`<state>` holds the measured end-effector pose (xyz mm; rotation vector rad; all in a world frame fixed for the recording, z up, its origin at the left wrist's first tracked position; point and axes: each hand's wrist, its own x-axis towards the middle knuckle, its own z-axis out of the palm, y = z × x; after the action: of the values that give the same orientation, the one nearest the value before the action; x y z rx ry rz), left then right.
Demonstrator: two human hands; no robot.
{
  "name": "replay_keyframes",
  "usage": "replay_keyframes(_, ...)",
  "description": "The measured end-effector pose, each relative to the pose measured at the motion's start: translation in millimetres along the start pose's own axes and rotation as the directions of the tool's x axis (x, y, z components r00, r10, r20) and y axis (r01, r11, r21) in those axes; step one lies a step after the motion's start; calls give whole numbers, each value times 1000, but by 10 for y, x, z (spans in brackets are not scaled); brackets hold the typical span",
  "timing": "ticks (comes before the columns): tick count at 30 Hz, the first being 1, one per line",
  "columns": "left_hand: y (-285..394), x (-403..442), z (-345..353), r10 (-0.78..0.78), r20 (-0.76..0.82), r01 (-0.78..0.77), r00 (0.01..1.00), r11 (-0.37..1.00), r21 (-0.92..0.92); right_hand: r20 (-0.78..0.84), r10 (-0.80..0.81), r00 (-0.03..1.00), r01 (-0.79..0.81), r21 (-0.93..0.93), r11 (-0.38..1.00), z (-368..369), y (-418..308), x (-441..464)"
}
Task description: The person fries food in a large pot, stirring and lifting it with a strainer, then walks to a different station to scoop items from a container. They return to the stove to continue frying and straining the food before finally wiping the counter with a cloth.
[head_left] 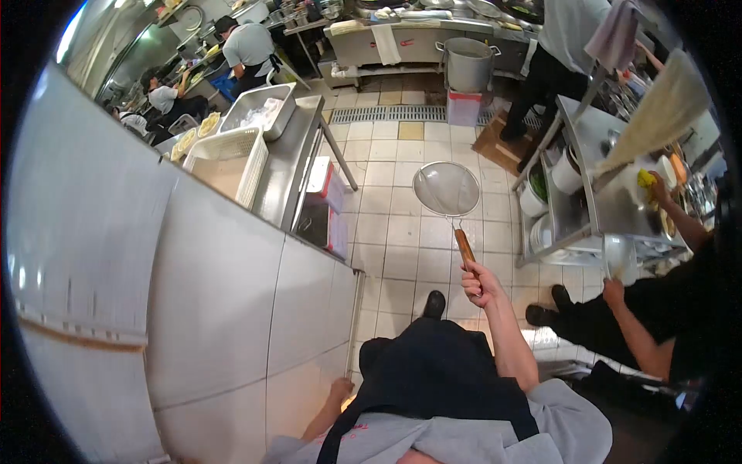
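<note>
A round mesh strainer [447, 188] with a wooden handle is held out in front of me over the tiled floor. My right hand [481, 284] is closed round the lower end of that handle. Nothing shows in the strainer's mesh, and floor tiles are visible through it. Down at my side, close to the white tiled wall, hangs my left hand [340, 389]; the apron's edge partly covers it and its fingers do not show clearly. My black apron [433, 379] fills the space between both arms.
Left stands a metal table with a white plastic basket [251, 162] and a metal tray [282, 116]. A large pot [468, 66] stands ahead near the stoves. To the right, a co-worker's hand holds something yellow [646, 179] over a steel table [580, 124]. Other people work farther off.
</note>
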<state>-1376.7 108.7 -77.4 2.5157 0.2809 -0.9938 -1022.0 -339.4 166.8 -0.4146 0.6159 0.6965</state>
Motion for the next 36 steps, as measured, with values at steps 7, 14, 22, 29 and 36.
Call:
replay_keyframes(7,115,763,185,-64,-83,40,994,964,-261,-58,-17,998,18,17,1000,475,-1062,694)
replay_keyframes(14,810,2426,-1828,142,-186,-149,972,989,-23,-85,-54,995,60,70,996,974,-1846,1547)
replay_keyframes(22,2312,4070,-4843,146,-187,-154,971,988,-25,-178,-195,965,224,162,961,1598,-2481,2133)
replay_keyframes(29,3088,5270,-5931,299,-219,-311,929,950,-20,-169,-234,958,277,314,908,1852,-2933,2632)
replay_keyframes(36,2845,5982,-5506,224,-88,-230,971,971,-63,-179,-241,954,284,277,918,1996,-3830,3275)
